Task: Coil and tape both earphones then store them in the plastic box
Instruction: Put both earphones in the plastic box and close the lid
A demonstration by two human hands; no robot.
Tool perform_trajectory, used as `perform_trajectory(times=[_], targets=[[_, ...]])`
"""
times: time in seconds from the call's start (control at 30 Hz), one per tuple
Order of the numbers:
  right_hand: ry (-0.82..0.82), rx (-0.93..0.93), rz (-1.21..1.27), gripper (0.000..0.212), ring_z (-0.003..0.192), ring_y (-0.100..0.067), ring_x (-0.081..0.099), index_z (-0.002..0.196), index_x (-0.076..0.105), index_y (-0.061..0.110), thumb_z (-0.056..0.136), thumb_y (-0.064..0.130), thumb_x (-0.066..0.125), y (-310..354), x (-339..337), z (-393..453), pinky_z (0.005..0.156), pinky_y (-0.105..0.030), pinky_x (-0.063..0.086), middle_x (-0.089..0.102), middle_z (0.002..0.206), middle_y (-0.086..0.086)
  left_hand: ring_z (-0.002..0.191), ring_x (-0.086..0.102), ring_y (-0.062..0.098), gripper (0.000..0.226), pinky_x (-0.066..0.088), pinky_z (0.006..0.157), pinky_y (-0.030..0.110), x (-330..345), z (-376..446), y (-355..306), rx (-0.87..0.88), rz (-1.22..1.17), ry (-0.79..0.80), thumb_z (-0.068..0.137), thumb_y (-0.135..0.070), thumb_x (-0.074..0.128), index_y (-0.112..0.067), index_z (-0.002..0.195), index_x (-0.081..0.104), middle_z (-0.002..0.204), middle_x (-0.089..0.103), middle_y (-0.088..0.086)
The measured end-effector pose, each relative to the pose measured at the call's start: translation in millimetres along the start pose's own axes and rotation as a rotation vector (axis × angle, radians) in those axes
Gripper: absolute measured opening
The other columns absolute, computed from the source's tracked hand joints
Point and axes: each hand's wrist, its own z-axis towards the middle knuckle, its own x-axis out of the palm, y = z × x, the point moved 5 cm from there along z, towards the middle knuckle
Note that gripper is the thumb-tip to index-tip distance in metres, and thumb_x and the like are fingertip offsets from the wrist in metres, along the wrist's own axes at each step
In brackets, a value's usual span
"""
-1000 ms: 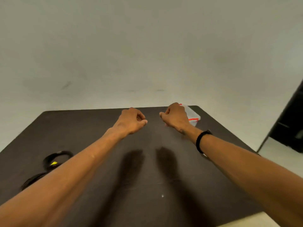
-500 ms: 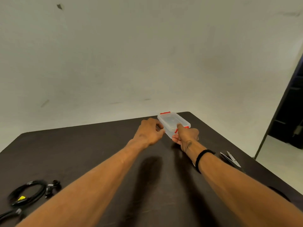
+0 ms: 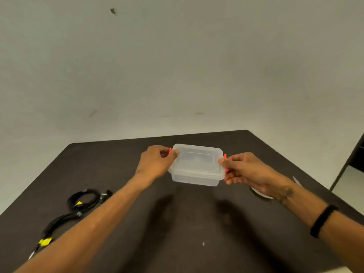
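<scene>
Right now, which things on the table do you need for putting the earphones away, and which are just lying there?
Needed:
plastic box, held by left hand and right hand
two coiled earphones with yellow tape
tape roll, partly hidden

Just lying there:
scissors, barely visible

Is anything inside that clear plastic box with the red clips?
The clear plastic box looks empty through its translucent lid and walls; both hands cover its ends, hiding those corners.

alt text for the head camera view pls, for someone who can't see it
Two hands, left hand and right hand, grip a lidded clear plastic box by its red end clips above a dark table. Two coiled black earphones with yellow tape lie at the left.
</scene>
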Motion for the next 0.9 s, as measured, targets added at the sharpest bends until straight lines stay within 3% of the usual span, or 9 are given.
perform_trajectory(times=[0.17, 0.23, 0.33, 0.43, 0.5, 0.6, 0.7, 0.8, 0.9], targets=[[0.077, -0.086, -0.213, 0.038, 0.065, -0.020, 0.070, 0.093, 0.077, 0.005, 0.103, 0.037, 0.059, -9, 36, -86, 0.066, -0.029, 0.061, 0.077, 0.077, -0.015, 0.078, 0.077, 0.010, 0.017, 0.064, 0.080, 0.041, -26, -135, 29, -0.083, -0.268, -0.163, 0.094, -0.043, 0.073, -0.030, 0.099, 0.083, 0.084, 0.081, -0.012], [0.043, -0.126, -0.372, 0.042, 0.062, -0.017, 0.070, 0.092, 0.076, 0.011, 0.106, 0.042, 0.051, -18, 50, -113, 0.064, -0.027, 0.059, 0.076, 0.073, -0.010, 0.076, 0.076, 0.004, 0.013, 0.063, 0.077, 0.034, -21, -176, 36, -0.125, -0.321, -0.225, 0.096, -0.037, 0.071, -0.033, 0.093, 0.083, 0.080, 0.079, -0.018], [-0.029, -0.152, -0.515, 0.047, 0.056, -0.011, 0.067, 0.087, 0.072, 0.015, 0.108, 0.043, 0.041, -37, 61, -131, 0.061, -0.023, 0.055, 0.073, 0.066, -0.004, 0.059, 0.064, 0.003, 0.031, 0.052, 0.057, 0.025, -11, -205, 41, -0.128, -0.277, -0.337, 0.100, -0.033, 0.064, -0.023, 0.076, 0.080, 0.067, 0.075, -0.015], [-0.116, -0.157, -0.489, 0.046, 0.055, -0.010, 0.066, 0.086, 0.071, 0.016, 0.109, 0.042, 0.041, -48, 59, -135, 0.058, -0.021, 0.054, 0.071, 0.065, -0.004, 0.048, 0.033, 0.008, 0.053, 0.031, 0.046, 0.027, -4, -214, 44, -0.133, -0.256, -0.401, 0.103, -0.033, 0.060, 0.001, 0.063, 0.059, 0.049, 0.045, -0.003], [-0.121, -0.135, -0.449, 0.044, 0.055, -0.010, 0.065, 0.089, 0.072, 0.016, 0.109, 0.040, 0.042, -51, 58, -133, 0.061, -0.024, 0.055, 0.072, 0.066, -0.005, 0.048, 0.034, 0.011, 0.056, 0.034, 0.048, 0.032, -3, -214, 51, -0.156, -0.285, -0.428, 0.103, -0.034, 0.059, 0.003, 0.062, 0.056, 0.049, 0.045, 0.006], [-0.121, -0.077, -0.427, 0.043, 0.056, -0.012, 0.066, 0.095, 0.073, 0.016, 0.110, 0.040, 0.042, -59, 58, -131, 0.064, -0.026, 0.057, 0.073, 0.068, -0.006, 0.060, 0.064, 0.024, 0.041, 0.054, 0.060, 0.041, -2, -212, 60, -0.193, -0.315, -0.423, 0.104, -0.032, 0.058, -0.008, 0.076, 0.074, 0.066, 0.070, 0.009], [-0.197, -0.082, -0.423, 0.028, 0.063, -0.013, 0.071, 0.111, 0.069, 0.022, 0.107, 0.041, 0.048, -62, 54, -130, 0.064, -0.024, 0.058, 0.076, 0.086, -0.001, 0.082, 0.067, 0.013, 0.020, 0.048, 0.076, 0.025, -9, -216, 57, -0.173, -0.275, -0.471, 0.103, -0.030, 0.060, -0.026, 0.114, 0.076, 0.091, 0.071, -0.008], [-0.314, -0.238, -0.519, 0.018, 0.084, -0.003, 0.066, 0.116, 0.064, 0.031, 0.103, 0.041, 0.058, -52, 49, -136, 0.069, -0.016, 0.051, 0.067, 0.112, 0.009, 0.074, 0.055, 0.008, 0.033, 0.037, 0.064, 0.011, -17, -224, 45, -0.062, -0.131, -0.493, 0.104, -0.040, 0.057, -0.036, 0.072, 0.064, 0.076, 0.057, -0.011], [-0.298, -0.268, -0.588, 0.014, 0.087, 0.003, 0.059, 0.105, 0.068, 0.033, 0.102, 0.042, 0.058, -49, 53, -141, 0.065, -0.011, 0.041, 0.061, 0.107, 0.012, 0.082, 0.064, 0.004, 0.029, 0.044, 0.064, 0.005, -15, -226, 44, -0.133, -0.165, -0.381, 0.102, -0.048, 0.057, -0.032, 0.088, 0.077, 0.090, 0.070, -0.012]])
